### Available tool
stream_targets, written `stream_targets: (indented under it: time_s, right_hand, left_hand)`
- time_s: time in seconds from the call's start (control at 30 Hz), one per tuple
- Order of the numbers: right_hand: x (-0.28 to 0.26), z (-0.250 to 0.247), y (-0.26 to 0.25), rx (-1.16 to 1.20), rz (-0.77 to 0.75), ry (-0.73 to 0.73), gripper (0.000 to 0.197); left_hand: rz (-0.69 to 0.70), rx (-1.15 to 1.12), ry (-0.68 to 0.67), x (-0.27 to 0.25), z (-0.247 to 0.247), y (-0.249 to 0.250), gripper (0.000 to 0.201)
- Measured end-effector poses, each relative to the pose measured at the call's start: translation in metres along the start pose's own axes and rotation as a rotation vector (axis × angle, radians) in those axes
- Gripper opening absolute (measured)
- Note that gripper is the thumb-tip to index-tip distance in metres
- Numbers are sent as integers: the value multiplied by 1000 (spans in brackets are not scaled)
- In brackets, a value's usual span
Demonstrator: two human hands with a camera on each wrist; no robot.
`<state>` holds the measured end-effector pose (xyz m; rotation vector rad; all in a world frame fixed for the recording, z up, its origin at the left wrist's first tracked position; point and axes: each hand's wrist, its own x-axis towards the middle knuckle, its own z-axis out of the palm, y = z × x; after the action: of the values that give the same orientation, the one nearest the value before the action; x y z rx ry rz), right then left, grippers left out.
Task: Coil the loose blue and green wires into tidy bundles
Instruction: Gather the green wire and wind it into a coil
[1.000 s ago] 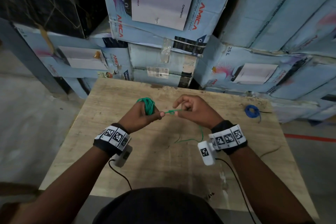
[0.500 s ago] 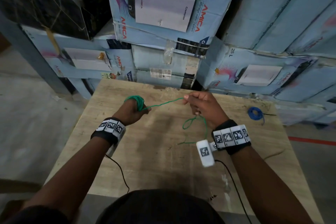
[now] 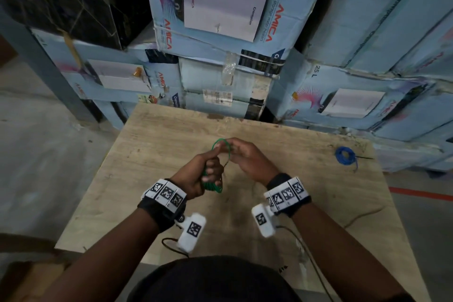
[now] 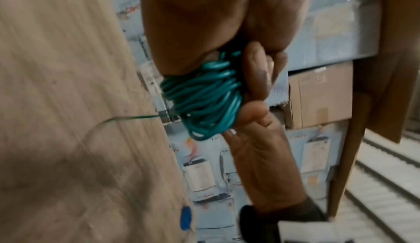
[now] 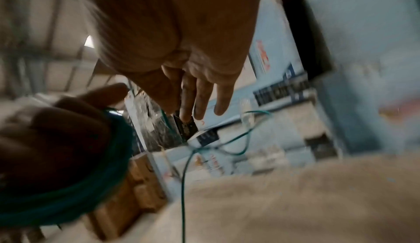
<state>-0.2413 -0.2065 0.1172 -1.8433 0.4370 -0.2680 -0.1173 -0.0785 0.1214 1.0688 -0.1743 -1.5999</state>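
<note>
Up close, the left hand (image 3: pixel 198 175) is clenched round the green wire coil (image 4: pixel 204 97) — many turns bunched together, wrapped about the hand, with a fingertip (image 4: pixel 255 74) pressed against the strands in the left wrist view. From the head camera the coil shows as green loops below the curled fingers and a thin green loop (image 3: pixel 220 146) standing up above the knuckles. The right hand (image 3: pixel 247 157) meets the left just beside that upper loop; its thumb and first fingers are drawn together on the loose green strand (image 5: pixel 184 171), while the remaining fingers (image 5: pixel 223 99) stretch out fairly straight. That strand drops from the fingers toward the wooden table (image 3: pixel 306 179) and a further loop of it hangs in the air beyond them; the right wrist view is blurred, so the exact pinch point is hard to make out.

Both hands are held over the middle of the table. Well apart from them, near the table's far right corner, the blue wire coil (image 3: pixel 345 155) lies flat on the wood — already wound, with a short tail trailing off it. Behind the table stand stacked light-blue cartons (image 3: pixel 220 19) printed with AMICA. Each wrist carries a dark band with black-and-white marker tiles and a white camera unit (image 3: pixel 192 231).
</note>
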Motion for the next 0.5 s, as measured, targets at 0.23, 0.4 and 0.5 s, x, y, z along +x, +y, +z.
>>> stream_targets:
  time_s: [0.23, 0.4, 0.5]
  right_hand:
    - [-10, 6, 14, 221, 162, 207, 23]
    - [-8, 15, 29, 25, 129, 252, 23]
    - [-10, 28, 27, -126, 179, 201, 19]
  left_hand:
    - [-75, -186, -125, 6, -8, -4, 54]
    - [-27, -451, -378, 7, 11, 1, 48]
    - [170, -650, -335, 17, 15, 11, 31]
